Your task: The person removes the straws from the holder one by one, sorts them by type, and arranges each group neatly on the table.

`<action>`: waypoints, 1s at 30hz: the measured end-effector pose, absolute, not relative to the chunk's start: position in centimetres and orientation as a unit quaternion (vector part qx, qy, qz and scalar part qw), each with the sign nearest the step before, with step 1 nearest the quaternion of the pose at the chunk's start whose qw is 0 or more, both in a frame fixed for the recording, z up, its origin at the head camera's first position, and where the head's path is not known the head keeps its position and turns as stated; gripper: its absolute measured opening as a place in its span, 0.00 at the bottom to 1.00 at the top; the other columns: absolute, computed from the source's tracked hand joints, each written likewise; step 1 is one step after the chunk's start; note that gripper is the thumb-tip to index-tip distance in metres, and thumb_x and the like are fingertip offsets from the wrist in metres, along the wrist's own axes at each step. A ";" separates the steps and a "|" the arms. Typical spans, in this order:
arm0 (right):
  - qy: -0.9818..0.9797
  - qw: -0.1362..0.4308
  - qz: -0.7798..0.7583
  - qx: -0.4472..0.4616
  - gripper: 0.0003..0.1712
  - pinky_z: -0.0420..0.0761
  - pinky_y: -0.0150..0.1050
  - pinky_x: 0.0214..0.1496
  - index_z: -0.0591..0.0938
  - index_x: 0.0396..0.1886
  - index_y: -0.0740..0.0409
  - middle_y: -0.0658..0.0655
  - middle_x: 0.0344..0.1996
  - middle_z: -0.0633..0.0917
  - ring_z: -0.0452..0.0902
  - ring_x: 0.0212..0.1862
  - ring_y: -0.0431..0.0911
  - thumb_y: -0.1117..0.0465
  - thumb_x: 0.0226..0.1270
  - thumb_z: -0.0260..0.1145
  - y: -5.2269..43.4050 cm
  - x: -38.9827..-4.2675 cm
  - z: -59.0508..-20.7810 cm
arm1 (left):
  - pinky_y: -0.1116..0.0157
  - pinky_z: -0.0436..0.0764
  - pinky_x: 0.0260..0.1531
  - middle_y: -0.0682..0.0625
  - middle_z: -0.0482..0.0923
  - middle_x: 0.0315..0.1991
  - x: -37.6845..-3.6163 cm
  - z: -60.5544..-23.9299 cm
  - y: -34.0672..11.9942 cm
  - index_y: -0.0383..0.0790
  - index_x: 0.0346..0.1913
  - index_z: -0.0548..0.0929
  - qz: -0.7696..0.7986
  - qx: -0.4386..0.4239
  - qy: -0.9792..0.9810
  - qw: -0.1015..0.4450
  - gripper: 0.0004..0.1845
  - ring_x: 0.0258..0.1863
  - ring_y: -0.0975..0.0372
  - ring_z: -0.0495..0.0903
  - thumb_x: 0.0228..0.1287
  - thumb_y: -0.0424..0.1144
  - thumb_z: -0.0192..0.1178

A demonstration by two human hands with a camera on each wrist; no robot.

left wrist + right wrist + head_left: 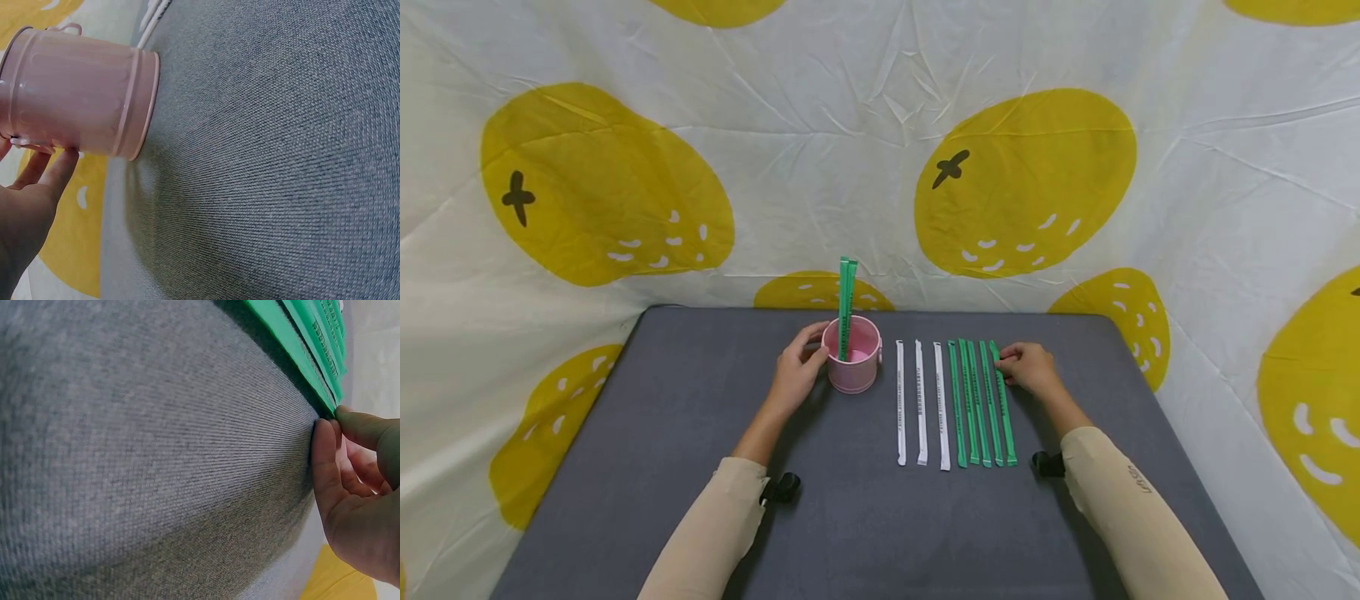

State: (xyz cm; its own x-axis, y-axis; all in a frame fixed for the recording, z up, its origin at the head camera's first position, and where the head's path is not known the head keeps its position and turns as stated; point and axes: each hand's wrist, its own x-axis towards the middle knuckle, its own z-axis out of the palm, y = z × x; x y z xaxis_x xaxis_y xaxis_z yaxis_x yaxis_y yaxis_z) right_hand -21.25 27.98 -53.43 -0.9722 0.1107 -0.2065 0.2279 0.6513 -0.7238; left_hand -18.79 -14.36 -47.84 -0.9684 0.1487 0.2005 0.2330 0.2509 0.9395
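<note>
A small pink metal bucket (852, 364) stands upright on the grey table (685, 433) with two green wrapped straws (847, 302) sticking out of it. My left hand (800, 367) grips the bucket's left side; in the left wrist view its fingers (53, 172) curl against the bucket (75, 94). To the right lies a row of three white straws (921, 402) and several green straws (973, 404). My right hand (1024, 365) pinches the far end of the rightmost green straw (1003, 408); thumb and fingertips (325, 450) meet at that green straw's tip (315, 375).
A white cloth with large yellow fruit prints (1022, 179) hangs behind and around the table. Bare grey table surface lies left of the bucket and in front of the straws. Beige sleeves (1120, 500) cover both forearms.
</note>
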 end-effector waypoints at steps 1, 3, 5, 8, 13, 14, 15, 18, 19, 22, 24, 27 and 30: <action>0.907 0.071 -0.405 0.091 0.19 0.89 0.40 0.39 0.81 0.57 0.71 0.69 0.47 0.87 0.87 0.38 0.50 0.63 0.74 0.66 28.0 -21.2 -53.4 | 0.76 0.77 0.49 0.29 0.79 0.62 -18.8 -47.8 -14.3 0.30 0.69 0.75 -0.600 -0.120 -0.790 0.036 0.23 0.60 0.37 0.81 0.74 0.31 0.59; 0.910 0.069 -0.398 0.089 0.18 0.89 0.41 0.40 0.81 0.57 0.71 0.69 0.46 0.88 0.87 0.38 0.51 0.62 0.74 0.66 27.9 -21.2 -53.2 | 0.75 0.77 0.50 0.29 0.79 0.62 -18.8 -47.8 -14.3 0.30 0.69 0.75 -0.601 -0.120 -0.789 0.036 0.23 0.60 0.37 0.81 0.74 0.31 0.59; 0.914 0.069 -0.390 0.087 0.18 0.89 0.41 0.40 0.82 0.56 0.70 0.69 0.45 0.88 0.87 0.38 0.50 0.62 0.74 0.67 27.8 -21.2 -53.1 | 0.71 0.79 0.52 0.29 0.79 0.62 -18.8 -47.8 -14.3 0.30 0.69 0.75 -0.601 -0.120 -0.789 0.037 0.23 0.60 0.37 0.81 0.74 0.31 0.59; 0.920 0.067 -0.376 0.083 0.17 0.89 0.41 0.38 0.83 0.55 0.70 0.68 0.44 0.89 0.87 0.36 0.50 0.62 0.73 0.67 27.8 -21.1 -52.9 | 0.59 0.81 0.57 0.29 0.78 0.62 -18.8 -47.9 -14.4 0.30 0.69 0.75 -0.599 -0.121 -0.791 0.036 0.23 0.60 0.37 0.80 0.74 0.31 0.59; 0.924 0.066 -0.369 0.073 0.16 0.88 0.41 0.37 0.83 0.53 0.70 0.67 0.41 0.89 0.87 0.34 0.49 0.63 0.73 0.68 28.0 -21.0 -52.9 | 0.44 0.79 0.61 0.29 0.77 0.63 -18.8 -47.9 -14.4 0.30 0.70 0.75 -0.599 -0.123 -0.791 0.032 0.23 0.61 0.35 0.79 0.75 0.32 0.59; 0.924 0.066 -0.369 0.071 0.16 0.88 0.42 0.37 0.83 0.53 0.70 0.67 0.41 0.89 0.87 0.33 0.49 0.63 0.73 0.68 28.0 -21.0 -52.9 | 0.43 0.79 0.61 0.28 0.77 0.63 -18.8 -47.9 -14.4 0.30 0.70 0.75 -0.600 -0.123 -0.790 0.032 0.23 0.61 0.35 0.79 0.75 0.32 0.59; 0.925 0.066 -0.369 0.069 0.16 0.88 0.42 0.38 0.83 0.53 0.70 0.67 0.41 0.89 0.87 0.33 0.48 0.63 0.73 0.68 28.1 -21.0 -52.9 | 0.43 0.78 0.61 0.28 0.77 0.63 -18.8 -47.9 -14.4 0.30 0.70 0.75 -0.601 -0.122 -0.789 0.031 0.23 0.61 0.34 0.78 0.75 0.32 0.58; 0.927 0.061 -0.364 0.067 0.16 0.88 0.41 0.37 0.83 0.54 0.70 0.67 0.41 0.89 0.87 0.33 0.47 0.62 0.73 0.67 28.2 -21.2 -52.9 | 0.42 0.78 0.61 0.27 0.77 0.63 -18.8 -47.9 -14.4 0.29 0.69 0.75 -0.604 -0.123 -0.787 0.032 0.23 0.61 0.34 0.79 0.75 0.31 0.58; 0.929 0.058 -0.361 0.065 0.17 0.88 0.41 0.36 0.83 0.53 0.70 0.67 0.41 0.89 0.87 0.32 0.47 0.62 0.73 0.67 28.2 -21.2 -52.9 | 0.42 0.78 0.61 0.27 0.77 0.63 -18.8 -48.0 -14.4 0.29 0.69 0.75 -0.605 -0.124 -0.786 0.033 0.23 0.60 0.34 0.79 0.75 0.31 0.58; 0.934 0.038 -0.351 0.061 0.16 0.85 0.40 0.34 0.84 0.52 0.68 0.66 0.41 0.89 0.86 0.31 0.47 0.60 0.73 0.67 28.2 -21.5 -52.6 | 0.41 0.78 0.60 0.26 0.77 0.62 -18.9 -48.1 -14.3 0.29 0.69 0.75 -0.609 -0.126 -0.783 0.036 0.23 0.60 0.35 0.80 0.74 0.30 0.59; 0.936 0.020 -0.347 0.052 0.17 0.84 0.40 0.35 0.84 0.52 0.66 0.66 0.42 0.89 0.85 0.34 0.49 0.58 0.73 0.67 28.0 -21.7 -52.2 | 0.41 0.78 0.60 0.26 0.77 0.62 -19.0 -48.3 -14.3 0.28 0.69 0.75 -0.610 -0.129 -0.781 0.039 0.23 0.59 0.35 0.80 0.74 0.30 0.59; 0.934 0.002 -0.355 0.032 0.17 0.83 0.43 0.39 0.84 0.53 0.63 0.65 0.45 0.89 0.85 0.39 0.53 0.55 0.74 0.67 27.1 -22.2 -51.3 | 0.41 0.78 0.60 0.26 0.77 0.62 -19.1 -48.5 -14.3 0.29 0.69 0.75 -0.610 -0.130 -0.780 0.040 0.23 0.60 0.34 0.79 0.74 0.30 0.59; 0.926 -0.012 -0.378 0.007 0.18 0.83 0.41 0.41 0.84 0.54 0.62 0.65 0.46 0.89 0.85 0.42 0.55 0.54 0.74 0.67 25.4 -22.7 -50.2 | 0.41 0.77 0.61 0.28 0.78 0.63 -19.9 -50.1 -14.5 0.32 0.70 0.75 -0.611 -0.131 -0.780 0.046 0.24 0.61 0.34 0.79 0.74 0.31 0.60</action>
